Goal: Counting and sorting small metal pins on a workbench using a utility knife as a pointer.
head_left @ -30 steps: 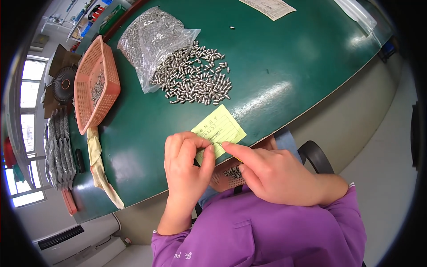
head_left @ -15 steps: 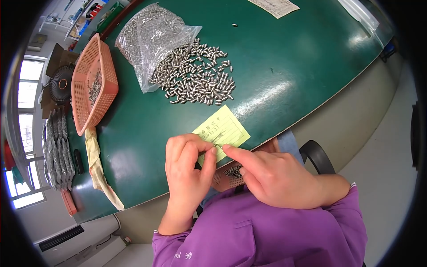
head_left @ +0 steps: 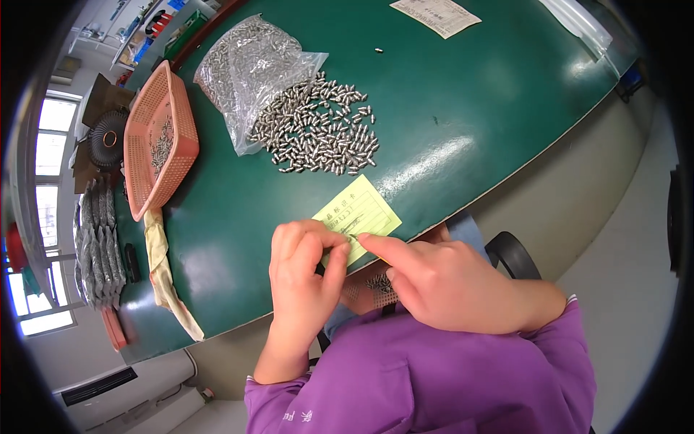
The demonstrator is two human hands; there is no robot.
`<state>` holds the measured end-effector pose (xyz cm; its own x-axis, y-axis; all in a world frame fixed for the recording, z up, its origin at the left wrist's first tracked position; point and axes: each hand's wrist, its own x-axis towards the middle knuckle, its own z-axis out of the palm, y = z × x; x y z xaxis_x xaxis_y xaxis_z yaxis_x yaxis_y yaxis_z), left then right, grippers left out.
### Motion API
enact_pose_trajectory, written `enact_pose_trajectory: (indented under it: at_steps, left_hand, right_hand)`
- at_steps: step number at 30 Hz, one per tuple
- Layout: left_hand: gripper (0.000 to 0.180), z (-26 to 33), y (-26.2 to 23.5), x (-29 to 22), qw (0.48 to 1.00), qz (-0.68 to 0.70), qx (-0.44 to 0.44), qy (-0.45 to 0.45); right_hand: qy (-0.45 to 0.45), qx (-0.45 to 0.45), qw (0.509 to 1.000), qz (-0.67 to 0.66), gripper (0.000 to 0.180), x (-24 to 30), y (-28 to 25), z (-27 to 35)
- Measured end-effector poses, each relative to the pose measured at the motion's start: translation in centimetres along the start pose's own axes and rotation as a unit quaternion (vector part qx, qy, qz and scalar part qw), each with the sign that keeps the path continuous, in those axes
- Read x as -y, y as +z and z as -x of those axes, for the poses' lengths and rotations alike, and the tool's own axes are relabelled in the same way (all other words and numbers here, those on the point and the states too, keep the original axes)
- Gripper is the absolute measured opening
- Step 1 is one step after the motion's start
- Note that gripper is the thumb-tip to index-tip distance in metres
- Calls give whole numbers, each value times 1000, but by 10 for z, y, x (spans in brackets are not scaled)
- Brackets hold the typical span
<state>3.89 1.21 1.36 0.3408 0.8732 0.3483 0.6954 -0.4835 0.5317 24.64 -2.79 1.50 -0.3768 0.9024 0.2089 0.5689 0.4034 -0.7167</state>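
Observation:
My left hand (head_left: 307, 271) is closed in a pinch over a yellow card (head_left: 369, 206); what sits between thumb and forefinger is too small to make out. My right hand (head_left: 441, 282) points its forefinger at that pinch, the tip close beside it. The other right fingers are curled in, and whatever they hold is hidden. The card lies near the table's front edge, partly covered by my hands. Beyond it spreads a pile of small metal pins (head_left: 325, 134), spilling from a clear plastic bag (head_left: 246, 65).
A pink basket (head_left: 189, 137) with some pins stands left on the green table (head_left: 238, 231). Below the table edge, another pink basket (head_left: 351, 295) holds more pins. Beige cloth (head_left: 160, 271) and packed bags (head_left: 97, 249) lie left; a paper slip (head_left: 437, 14) lies at the back.
The view has shifted slightly, so the table things sit a little lower. Both hands keep nearly the same pose over the card.

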Motion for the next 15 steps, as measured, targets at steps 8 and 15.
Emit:
enact_pose_trajectory:
  at_steps: [8, 15]
  left_hand:
    - [15, -26, -13, -10, 993, 22, 111, 44]
    - [12, -72, 15, 8, 992, -86, 27, 89]
  right_hand:
    - [4, -104, 992, -74, 51, -16, -23, 16]
    - [2, -102, 991, -85, 49, -19, -20, 20]
